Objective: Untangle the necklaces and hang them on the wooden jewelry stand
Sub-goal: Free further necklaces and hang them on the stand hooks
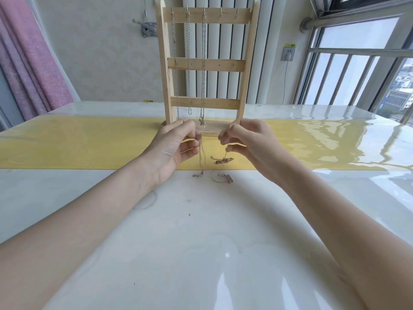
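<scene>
— What stands on the counter (223, 220)?
— The wooden jewelry stand (206, 63), three chains hung from its top hooks.
— And the hands?
— Left hand (176, 146) pinches a gold necklace (201, 159); right hand (243, 142) pinches another chain (224, 159) trailing onto the yellow runner (89, 144).

A glossy white surface (201, 231) carries a yellow runner (89, 144) across its middle. At 12 o'clock stands a white radiator (263, 52) against a pale wall (100, 52); pink curtain (29, 63) at 10 o'clock, barred window (362, 70) and socket (289, 53) at 2 o'clock, daylight glaring
</scene>
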`<state>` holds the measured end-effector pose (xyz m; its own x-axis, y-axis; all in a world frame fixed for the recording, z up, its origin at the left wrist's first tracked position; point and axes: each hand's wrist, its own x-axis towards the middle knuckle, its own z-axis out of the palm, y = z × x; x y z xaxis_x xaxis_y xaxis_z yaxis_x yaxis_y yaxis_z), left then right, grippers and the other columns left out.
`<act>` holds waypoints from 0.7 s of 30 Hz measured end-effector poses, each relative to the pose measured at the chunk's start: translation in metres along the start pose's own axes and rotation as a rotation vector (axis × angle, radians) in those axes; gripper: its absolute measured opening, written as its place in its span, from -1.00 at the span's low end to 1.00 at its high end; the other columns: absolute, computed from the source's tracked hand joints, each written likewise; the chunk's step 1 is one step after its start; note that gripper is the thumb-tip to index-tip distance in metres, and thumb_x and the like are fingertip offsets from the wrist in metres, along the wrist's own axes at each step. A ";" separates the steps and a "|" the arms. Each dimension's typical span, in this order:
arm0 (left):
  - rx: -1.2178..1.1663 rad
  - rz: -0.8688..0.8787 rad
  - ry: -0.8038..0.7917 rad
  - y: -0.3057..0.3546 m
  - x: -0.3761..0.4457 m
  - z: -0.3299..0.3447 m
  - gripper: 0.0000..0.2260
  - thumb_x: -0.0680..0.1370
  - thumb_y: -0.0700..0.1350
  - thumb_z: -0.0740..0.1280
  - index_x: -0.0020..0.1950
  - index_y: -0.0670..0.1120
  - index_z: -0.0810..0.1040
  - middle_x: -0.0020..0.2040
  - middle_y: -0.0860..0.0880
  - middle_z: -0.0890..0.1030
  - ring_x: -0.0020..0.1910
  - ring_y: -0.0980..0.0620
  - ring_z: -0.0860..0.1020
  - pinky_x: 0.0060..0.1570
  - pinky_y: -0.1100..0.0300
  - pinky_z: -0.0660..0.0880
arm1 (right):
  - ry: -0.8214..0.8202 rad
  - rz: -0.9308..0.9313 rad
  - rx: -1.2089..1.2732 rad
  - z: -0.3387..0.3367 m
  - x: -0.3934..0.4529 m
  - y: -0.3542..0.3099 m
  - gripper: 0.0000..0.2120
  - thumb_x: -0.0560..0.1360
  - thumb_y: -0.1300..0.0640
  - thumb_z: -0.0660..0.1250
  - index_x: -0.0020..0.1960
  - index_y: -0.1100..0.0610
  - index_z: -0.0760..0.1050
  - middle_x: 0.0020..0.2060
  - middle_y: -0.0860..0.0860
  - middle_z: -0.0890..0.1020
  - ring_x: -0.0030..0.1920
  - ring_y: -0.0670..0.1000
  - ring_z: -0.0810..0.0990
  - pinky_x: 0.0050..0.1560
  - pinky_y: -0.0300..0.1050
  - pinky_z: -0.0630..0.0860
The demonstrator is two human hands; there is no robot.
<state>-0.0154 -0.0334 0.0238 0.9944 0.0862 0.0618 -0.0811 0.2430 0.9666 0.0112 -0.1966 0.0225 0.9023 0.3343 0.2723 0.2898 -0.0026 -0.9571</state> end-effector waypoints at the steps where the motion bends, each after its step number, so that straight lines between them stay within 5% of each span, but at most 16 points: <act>1: 0.011 0.016 0.023 -0.001 0.000 0.000 -0.74 0.49 -0.32 0.18 -0.36 -0.07 0.33 -0.36 0.01 0.47 -0.50 0.13 0.38 -0.43 0.35 0.43 | -0.015 0.014 0.060 0.000 0.000 0.000 -0.79 0.53 0.32 0.20 -0.26 0.20 0.47 -0.28 0.03 0.59 -0.22 -0.04 0.53 -0.18 -0.22 0.48; 9: 0.071 0.064 0.072 -0.005 -0.001 0.006 -0.72 0.48 -0.35 0.20 -0.36 -0.07 0.29 -0.42 0.02 0.42 -0.55 0.15 0.26 -0.53 0.37 0.30 | -0.114 0.126 0.342 0.009 -0.004 -0.001 -0.72 0.57 0.27 0.18 -0.28 0.13 0.49 -0.21 0.02 0.66 -0.14 -0.01 0.64 -0.11 -0.20 0.53; 13: 0.019 -0.012 0.053 -0.006 -0.003 0.010 -0.75 0.50 -0.36 0.20 -0.31 -0.09 0.31 -0.41 0.00 0.42 -0.59 0.17 0.22 -0.56 0.37 0.25 | -0.111 0.196 0.513 0.012 -0.004 -0.003 -0.81 0.57 0.24 0.17 -0.22 0.12 0.39 -0.39 0.00 0.56 -0.34 -0.05 0.56 -0.30 -0.26 0.45; 21: 0.051 0.026 0.041 -0.005 -0.002 0.005 -0.75 0.48 -0.37 0.21 -0.31 -0.08 0.31 -0.37 0.00 0.41 -0.55 0.15 0.23 -0.54 0.37 0.26 | -0.097 0.112 0.105 0.013 -0.004 0.005 -0.85 0.53 0.20 0.32 -0.05 0.32 0.49 -0.50 -0.04 0.36 -0.46 -0.06 0.29 -0.42 -0.28 0.27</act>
<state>-0.0168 -0.0398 0.0200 0.9883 0.1315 0.0776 -0.1021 0.1905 0.9764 0.0049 -0.1860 0.0157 0.8906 0.4264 0.1579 0.1502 0.0520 -0.9873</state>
